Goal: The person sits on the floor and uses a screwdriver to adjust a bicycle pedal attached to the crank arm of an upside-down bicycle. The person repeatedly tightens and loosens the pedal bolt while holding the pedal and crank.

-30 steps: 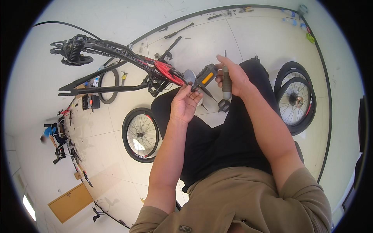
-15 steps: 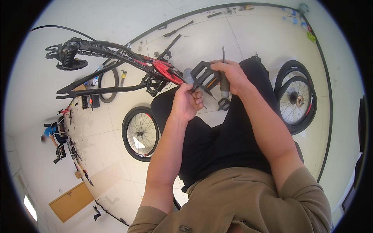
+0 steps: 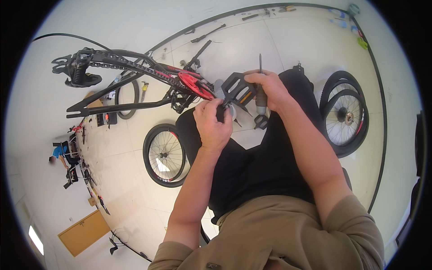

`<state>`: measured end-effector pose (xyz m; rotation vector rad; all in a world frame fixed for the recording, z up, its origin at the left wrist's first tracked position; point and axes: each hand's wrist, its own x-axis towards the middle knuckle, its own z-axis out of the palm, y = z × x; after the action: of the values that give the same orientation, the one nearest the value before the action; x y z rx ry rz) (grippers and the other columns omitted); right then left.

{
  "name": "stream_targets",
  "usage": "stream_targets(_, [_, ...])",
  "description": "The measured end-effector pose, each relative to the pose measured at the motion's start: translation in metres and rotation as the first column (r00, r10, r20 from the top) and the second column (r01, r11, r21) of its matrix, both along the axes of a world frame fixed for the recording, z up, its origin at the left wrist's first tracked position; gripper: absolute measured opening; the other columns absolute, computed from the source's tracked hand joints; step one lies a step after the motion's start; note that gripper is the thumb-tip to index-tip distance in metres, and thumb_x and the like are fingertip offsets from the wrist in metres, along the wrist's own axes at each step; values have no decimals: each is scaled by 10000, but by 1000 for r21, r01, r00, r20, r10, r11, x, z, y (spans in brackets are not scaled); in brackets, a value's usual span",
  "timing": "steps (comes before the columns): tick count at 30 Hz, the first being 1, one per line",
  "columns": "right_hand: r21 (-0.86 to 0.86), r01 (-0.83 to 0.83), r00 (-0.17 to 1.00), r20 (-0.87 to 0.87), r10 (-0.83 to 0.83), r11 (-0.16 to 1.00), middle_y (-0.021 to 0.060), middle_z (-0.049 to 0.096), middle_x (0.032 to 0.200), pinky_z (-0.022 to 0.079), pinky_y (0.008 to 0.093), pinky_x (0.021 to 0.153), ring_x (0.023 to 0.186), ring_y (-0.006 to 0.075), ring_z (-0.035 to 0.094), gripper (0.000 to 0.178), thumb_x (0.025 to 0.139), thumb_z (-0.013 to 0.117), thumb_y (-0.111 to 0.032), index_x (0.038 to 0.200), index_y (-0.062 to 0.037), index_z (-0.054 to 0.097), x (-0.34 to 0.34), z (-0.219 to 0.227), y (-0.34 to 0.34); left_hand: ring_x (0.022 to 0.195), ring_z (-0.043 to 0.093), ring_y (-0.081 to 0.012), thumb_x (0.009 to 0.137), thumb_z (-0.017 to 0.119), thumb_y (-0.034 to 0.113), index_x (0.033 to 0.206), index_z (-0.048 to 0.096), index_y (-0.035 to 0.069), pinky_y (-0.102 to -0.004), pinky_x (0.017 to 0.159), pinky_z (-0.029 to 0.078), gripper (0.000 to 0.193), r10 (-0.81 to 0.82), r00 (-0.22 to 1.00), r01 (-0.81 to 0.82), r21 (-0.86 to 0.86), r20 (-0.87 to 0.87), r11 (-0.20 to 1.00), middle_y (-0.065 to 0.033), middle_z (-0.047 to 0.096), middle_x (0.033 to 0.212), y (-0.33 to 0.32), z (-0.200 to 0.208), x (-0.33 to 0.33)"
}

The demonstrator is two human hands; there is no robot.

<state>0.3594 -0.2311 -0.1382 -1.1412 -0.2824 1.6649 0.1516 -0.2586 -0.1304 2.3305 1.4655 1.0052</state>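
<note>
- Left hand [image 3: 212,127]: fingers curled shut about the crank end, just beneath the black pedal [image 3: 237,88].
- Right hand [image 3: 269,88]: fingers closed round the grey handle of a slim tool [image 3: 260,81], shaft pointing up past the pedal's edge.
- Pedal: held above the lap, just beside the red chainring [image 3: 194,84] of the black bicycle frame [image 3: 121,74]; seemingly at the crank, whether threaded home or loose cannot be told.
- Judged progress: pedal work under way, not finished; both wheels off the frame, one wheel [image 3: 164,155] flat on the floor left of the knees, others [image 3: 345,118] stacked right.
</note>
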Motion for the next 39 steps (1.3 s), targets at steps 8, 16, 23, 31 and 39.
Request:
stream_targets(8, [2,-51,998,40,51,999,45,659,858,495,327,623,734,137,611,291,835,713,-178,1082,-25,692,0,-8,1,987,571,-305,688,720,40,1062,656,53,-451,888,402,379,12,977,22,156,-212,988,-77,661,919,10,2,9])
stream_targets(16, [13,-39,996,83,38,999,62,656,859,500,322,599,726,148,608,297,832,718,-189,1067,-11,686,-1,-5,1,1010,556,-279,678,716,-3,1094,655,79,-444,924,385,429,11,961,-2,32,-275,999,-45,654,872,11,11,17])
stream_targets(23, [33,-81,961,268,69,996,81,664,893,495,305,594,775,149,622,359,808,785,-198,1071,21,677,-4,0,1,922,559,-297,699,715,-29,1083,661,62,-423,858,439,399,152,986,-117,-366,69,923,-89,615,878,14,10,18])
stream_targets(31, [95,-57,967,251,31,994,74,685,866,480,288,657,774,140,619,327,790,814,-137,1054,16,695,0,-9,2,939,562,-313,749,705,-6,1160,614,43,-421,882,457,424,-76,989,48,-207,-128,977,-116,617,928,15,17,9])
stream_targets(39, [82,-58,968,247,36,995,76,697,874,473,281,670,760,140,614,324,772,818,-173,1022,7,718,0,-4,2,861,582,-282,759,681,-39,1190,509,20,-405,795,488,469,109,993,-66,-535,49,842,-131,603,910,26,25,15])
